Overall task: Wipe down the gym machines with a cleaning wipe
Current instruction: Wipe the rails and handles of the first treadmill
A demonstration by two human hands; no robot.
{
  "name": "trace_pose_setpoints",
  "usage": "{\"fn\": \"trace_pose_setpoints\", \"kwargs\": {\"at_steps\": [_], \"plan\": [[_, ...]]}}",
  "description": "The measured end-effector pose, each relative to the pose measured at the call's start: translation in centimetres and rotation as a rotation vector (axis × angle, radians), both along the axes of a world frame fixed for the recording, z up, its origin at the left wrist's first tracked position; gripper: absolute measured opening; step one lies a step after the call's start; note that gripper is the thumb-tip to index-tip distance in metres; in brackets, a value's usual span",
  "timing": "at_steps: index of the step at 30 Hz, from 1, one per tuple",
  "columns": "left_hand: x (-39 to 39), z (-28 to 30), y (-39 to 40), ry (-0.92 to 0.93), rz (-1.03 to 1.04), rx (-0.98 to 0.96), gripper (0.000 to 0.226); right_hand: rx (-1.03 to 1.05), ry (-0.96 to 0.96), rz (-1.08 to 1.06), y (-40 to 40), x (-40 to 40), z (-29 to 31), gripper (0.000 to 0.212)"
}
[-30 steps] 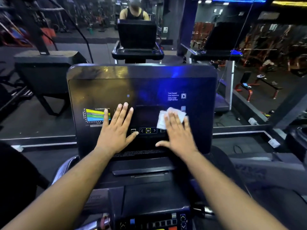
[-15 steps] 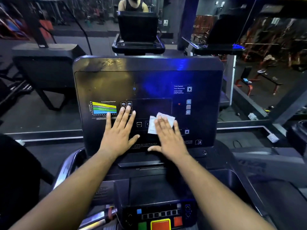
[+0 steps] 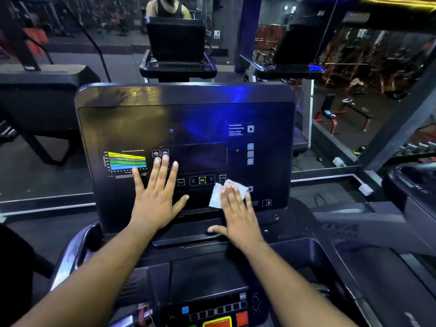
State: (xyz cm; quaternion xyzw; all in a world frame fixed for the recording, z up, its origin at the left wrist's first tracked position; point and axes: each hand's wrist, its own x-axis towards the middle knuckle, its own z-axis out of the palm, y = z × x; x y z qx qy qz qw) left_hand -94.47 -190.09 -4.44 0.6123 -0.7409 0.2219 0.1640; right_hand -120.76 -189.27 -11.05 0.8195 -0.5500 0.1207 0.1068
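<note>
A black treadmill console panel (image 3: 141, 119) stands upright in front of me, with a coloured chart and an OK button row on it. A white cleaning wipe (image 3: 215, 197) lies flat on the panel's lower right area. My right hand (image 3: 236, 213) presses the wipe against the panel with straight fingers, and only the wipe's left and top edges show. My left hand (image 3: 155, 192) rests flat on the panel beside the chart, fingers spread.
Below the panel sits a lower control strip (image 3: 217, 312) with blue, red and yellow buttons. A mirror ahead reflects the treadmill and a person (image 3: 168, 8). Another treadmill (image 3: 292, 55) stands at the right, with weight benches (image 3: 349, 112) beyond.
My right hand has slid the wipe down and to the right across the panel, uncovering the OK button row. My left hand has stayed beside the chart.
</note>
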Motion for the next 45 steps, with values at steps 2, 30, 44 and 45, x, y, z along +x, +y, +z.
{"fn": "trace_pose_setpoints", "kwargs": {"at_steps": [2,30,44,45], "plan": [[-0.2,-0.1,-0.1,0.010,0.010,0.004,0.093,0.002,-0.057,-0.094,-0.9,-3.5,0.5,0.117],[-4.2,0.4,-1.2,0.029,0.029,-0.005,0.094,-0.071,-0.211,-0.218,-10.1,-8.6,13.2,0.129],[-5.0,-0.5,-0.6,0.020,-0.007,-0.056,0.088,0.036,-0.140,-0.237,-4.1,-8.6,4.3,0.124],[-5.1,-0.7,-0.4,0.018,-0.017,-0.045,0.088,0.024,-0.147,-0.239,-4.8,-8.2,5.7,0.124]]}}
